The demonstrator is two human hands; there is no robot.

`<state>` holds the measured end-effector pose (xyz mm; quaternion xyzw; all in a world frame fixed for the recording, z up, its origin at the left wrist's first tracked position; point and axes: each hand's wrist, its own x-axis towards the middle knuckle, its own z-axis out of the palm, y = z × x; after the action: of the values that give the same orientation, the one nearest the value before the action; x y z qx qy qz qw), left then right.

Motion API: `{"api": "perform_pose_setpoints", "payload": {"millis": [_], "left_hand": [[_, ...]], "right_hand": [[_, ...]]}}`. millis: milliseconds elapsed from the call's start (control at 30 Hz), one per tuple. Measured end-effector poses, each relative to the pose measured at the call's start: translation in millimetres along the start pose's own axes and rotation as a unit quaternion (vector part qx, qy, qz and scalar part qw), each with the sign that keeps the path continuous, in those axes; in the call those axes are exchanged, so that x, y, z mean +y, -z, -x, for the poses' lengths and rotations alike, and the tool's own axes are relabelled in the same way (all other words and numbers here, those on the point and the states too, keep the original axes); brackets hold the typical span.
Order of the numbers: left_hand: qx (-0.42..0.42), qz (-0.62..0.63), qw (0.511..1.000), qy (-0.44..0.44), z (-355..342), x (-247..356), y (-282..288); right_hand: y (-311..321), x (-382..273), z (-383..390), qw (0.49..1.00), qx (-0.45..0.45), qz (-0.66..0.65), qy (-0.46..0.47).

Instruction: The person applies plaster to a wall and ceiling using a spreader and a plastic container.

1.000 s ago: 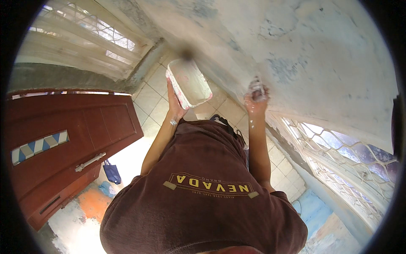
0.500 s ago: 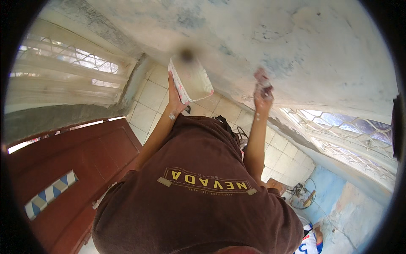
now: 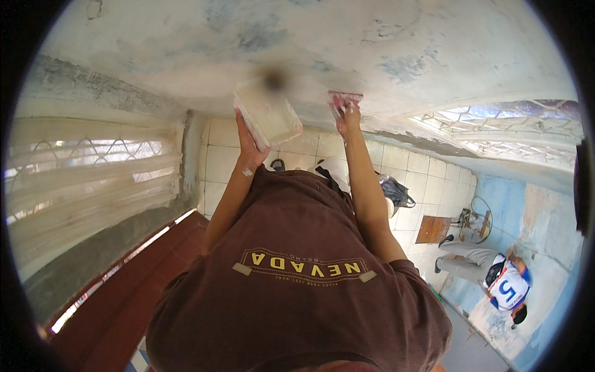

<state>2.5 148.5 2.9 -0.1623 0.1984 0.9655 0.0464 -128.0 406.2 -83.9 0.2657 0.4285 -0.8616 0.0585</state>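
My left hand (image 3: 251,149) grips the side of a white, smeared rectangular tray (image 3: 277,124), which is tilted with its hollow facing me. A dark smudge in the picture covers the tray's far end. To the right, my right hand (image 3: 348,119) is closed around a red putty spreader (image 3: 345,97) with whitish paste on it. The spreader's wide edge is up at the patchy white and grey-blue wall (image 3: 396,43). Pale smears mark the fingers of that hand, and a light patch sits on my left wrist.
A sheer-curtained window (image 3: 93,164) and a red-brown door (image 3: 130,291) are at left. A grilled window (image 3: 514,127) opens at right. On the tiled floor (image 3: 421,183) are a black bag (image 3: 395,191) and a brown board (image 3: 433,229). Another person (image 3: 508,285) stands by the blue wall.
My right hand has moved left, and the spreader now lies with its wide edge across at the wall. The tray has shifted slightly left. The view has swung, showing more of the other person.
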Motion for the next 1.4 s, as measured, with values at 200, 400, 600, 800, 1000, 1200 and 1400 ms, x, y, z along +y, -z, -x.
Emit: {"api": "perform_pose_setpoints", "payload": {"millis": [200, 400, 600, 800, 1000, 1200, 1400], "left_hand": [[0.011, -0.036, 0.999, 0.019, -5, 6, -2], [-0.014, -0.018, 0.999, 0.035, -9, 7, 9], [0.012, -0.023, 0.999, 0.041, 2, 11, 25], [-0.022, -0.010, 0.999, 0.025, 2, 21, 25], [0.026, -0.010, 1.000, 0.007, 10, 25, 25], [0.020, -0.010, 1.000, -0.007, 3, 25, 31], [0.000, 0.010, 1.000, 0.021, -5, 17, 3]], "right_hand": [[-142, -20, 85, 0.985, -0.045, -0.012, 0.167], [-130, -11, 127, 0.945, -0.152, 0.047, 0.287], [-31, 9, 43, 0.982, 0.010, -0.168, -0.082], [-53, -78, 13, 0.971, -0.079, -0.207, 0.087], [-15, -124, 83, 0.892, -0.195, -0.384, 0.137], [35, -19, 22, 0.949, -0.024, -0.312, -0.033], [-2, 9, -29, 0.952, -0.120, -0.244, -0.140]]}}
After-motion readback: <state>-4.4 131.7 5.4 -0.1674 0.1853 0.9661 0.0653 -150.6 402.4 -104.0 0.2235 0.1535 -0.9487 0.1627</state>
